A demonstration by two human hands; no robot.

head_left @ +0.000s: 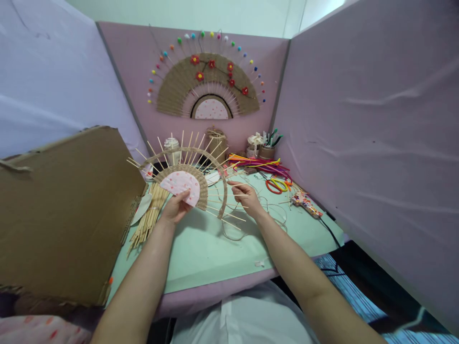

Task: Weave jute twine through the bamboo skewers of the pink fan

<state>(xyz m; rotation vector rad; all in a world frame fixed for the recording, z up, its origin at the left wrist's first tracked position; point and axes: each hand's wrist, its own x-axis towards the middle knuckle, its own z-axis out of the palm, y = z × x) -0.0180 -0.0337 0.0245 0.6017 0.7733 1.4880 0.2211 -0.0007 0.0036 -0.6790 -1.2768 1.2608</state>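
A fan-shaped piece of thin sticks and woven twine [203,191] is held up above the table, tilted down to the right. Its half-round centre [181,185] is pink with small spots, and a separate twine band [223,177] arcs across the sticks. My left hand [176,208] grips the lower edge of the pink centre, thumb on the front. At the right side of the fan, my right hand [246,197] has its fingers curled at the stick ends; whether they pinch a stick or the twine is too small to tell. Loose twine [234,237] trails below the fan.
Cardboard [68,215] stands at the left beside a bundle of sticks [152,217]. Scissors [274,186], coloured pipe cleaners [261,165] and a glue gun [306,204] with a cable lie right. Jars [267,152] stand behind; a finished fan [211,71] hangs on the back panel.
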